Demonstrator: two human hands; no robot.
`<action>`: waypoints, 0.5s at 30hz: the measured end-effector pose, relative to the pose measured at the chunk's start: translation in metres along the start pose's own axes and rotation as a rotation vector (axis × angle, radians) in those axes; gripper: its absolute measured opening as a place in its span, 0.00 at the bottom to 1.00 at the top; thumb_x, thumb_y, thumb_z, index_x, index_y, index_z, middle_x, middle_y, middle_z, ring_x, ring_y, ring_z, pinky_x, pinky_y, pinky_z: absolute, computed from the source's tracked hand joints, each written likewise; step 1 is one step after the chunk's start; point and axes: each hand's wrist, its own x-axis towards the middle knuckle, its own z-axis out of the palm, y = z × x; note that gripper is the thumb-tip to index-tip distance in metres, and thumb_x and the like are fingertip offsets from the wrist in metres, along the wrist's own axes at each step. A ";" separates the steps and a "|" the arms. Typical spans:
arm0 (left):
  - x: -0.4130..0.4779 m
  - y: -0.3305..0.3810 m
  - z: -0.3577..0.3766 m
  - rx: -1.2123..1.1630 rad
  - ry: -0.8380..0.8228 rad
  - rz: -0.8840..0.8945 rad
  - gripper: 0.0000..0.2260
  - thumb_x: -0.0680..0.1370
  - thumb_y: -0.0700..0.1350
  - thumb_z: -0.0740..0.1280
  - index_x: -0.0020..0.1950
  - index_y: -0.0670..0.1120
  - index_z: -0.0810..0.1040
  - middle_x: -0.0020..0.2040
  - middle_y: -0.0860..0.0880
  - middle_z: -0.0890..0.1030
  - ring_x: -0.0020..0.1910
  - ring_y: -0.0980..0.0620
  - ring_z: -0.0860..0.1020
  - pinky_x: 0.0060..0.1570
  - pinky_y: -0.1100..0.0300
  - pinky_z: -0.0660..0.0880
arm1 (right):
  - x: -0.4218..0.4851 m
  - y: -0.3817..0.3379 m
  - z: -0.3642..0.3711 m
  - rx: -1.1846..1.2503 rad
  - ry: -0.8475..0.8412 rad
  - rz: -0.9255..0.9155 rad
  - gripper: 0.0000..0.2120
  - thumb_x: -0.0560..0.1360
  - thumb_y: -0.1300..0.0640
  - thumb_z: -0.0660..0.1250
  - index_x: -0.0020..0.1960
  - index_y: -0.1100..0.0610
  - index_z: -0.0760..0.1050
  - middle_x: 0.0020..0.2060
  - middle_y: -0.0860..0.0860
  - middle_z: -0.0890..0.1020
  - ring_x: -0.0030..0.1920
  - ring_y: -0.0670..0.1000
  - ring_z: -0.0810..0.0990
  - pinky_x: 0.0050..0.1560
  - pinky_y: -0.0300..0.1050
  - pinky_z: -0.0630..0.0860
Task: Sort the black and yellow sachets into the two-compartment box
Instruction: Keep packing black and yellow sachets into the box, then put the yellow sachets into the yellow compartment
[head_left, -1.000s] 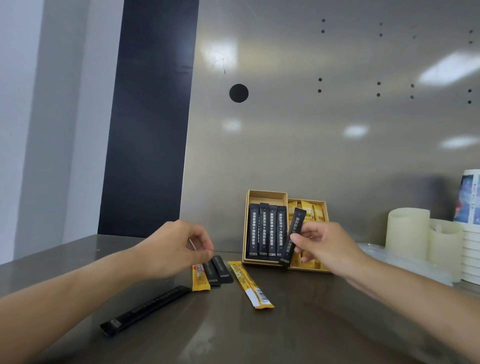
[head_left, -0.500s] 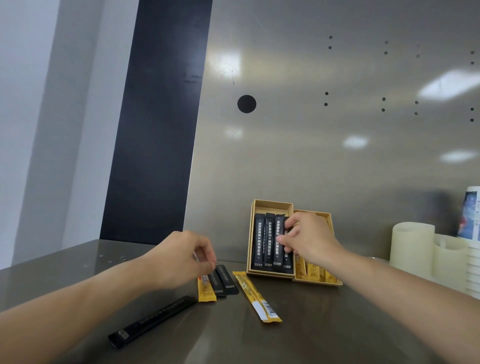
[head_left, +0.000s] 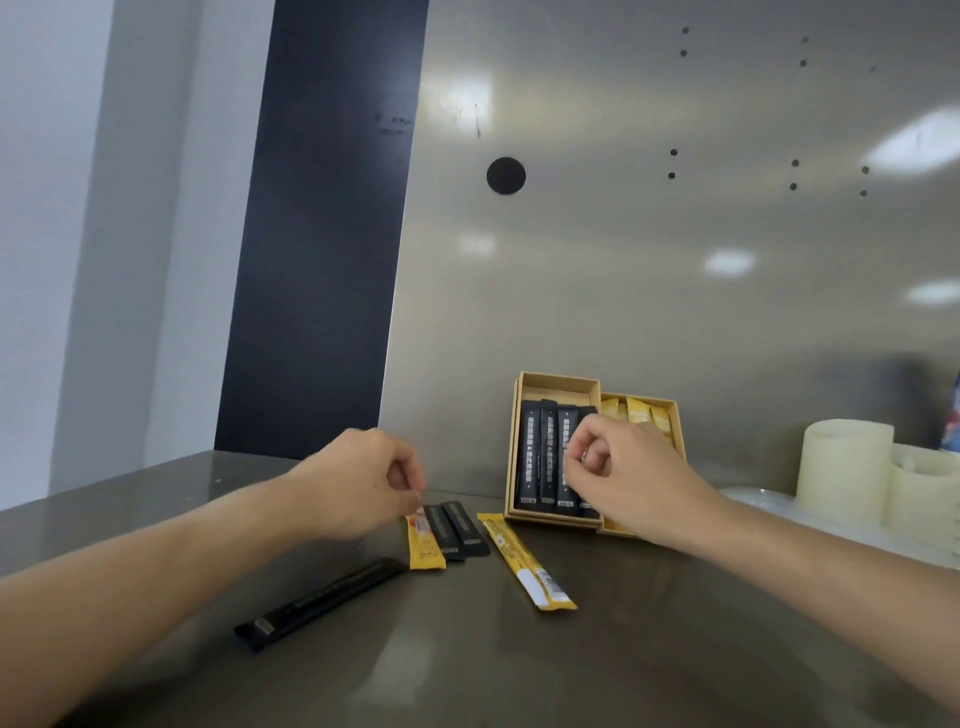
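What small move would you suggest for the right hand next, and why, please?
Probably reach the right hand to the long yellow foil sachet lying loose nearest it on the grey metal table: the hand seems empty, and that sachet belongs with the yellow sachets in the right compartment of the brown cardboard box.

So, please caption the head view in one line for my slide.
Right hand curled over black sachets in a brown cardboard box; left hand at loose sachets on a steel table.
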 end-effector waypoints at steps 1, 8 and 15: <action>0.000 -0.001 -0.001 0.019 -0.002 -0.003 0.01 0.78 0.48 0.71 0.46 0.53 0.83 0.43 0.55 0.84 0.42 0.60 0.81 0.42 0.65 0.77 | -0.008 -0.003 0.000 0.011 -0.041 -0.028 0.04 0.75 0.55 0.68 0.43 0.47 0.76 0.32 0.49 0.84 0.34 0.45 0.80 0.37 0.43 0.75; 0.000 -0.003 -0.002 0.109 -0.049 -0.035 0.05 0.78 0.53 0.71 0.50 0.53 0.81 0.45 0.55 0.83 0.45 0.59 0.80 0.44 0.64 0.76 | -0.038 -0.007 0.015 0.154 -0.172 -0.096 0.03 0.78 0.52 0.67 0.47 0.45 0.77 0.37 0.46 0.84 0.39 0.46 0.82 0.42 0.47 0.81; -0.002 -0.002 0.005 0.094 -0.123 -0.064 0.10 0.84 0.55 0.61 0.59 0.51 0.75 0.49 0.54 0.82 0.45 0.57 0.79 0.47 0.59 0.76 | -0.048 -0.013 0.020 0.163 -0.146 -0.193 0.14 0.78 0.36 0.62 0.48 0.44 0.77 0.39 0.43 0.83 0.39 0.45 0.80 0.39 0.43 0.77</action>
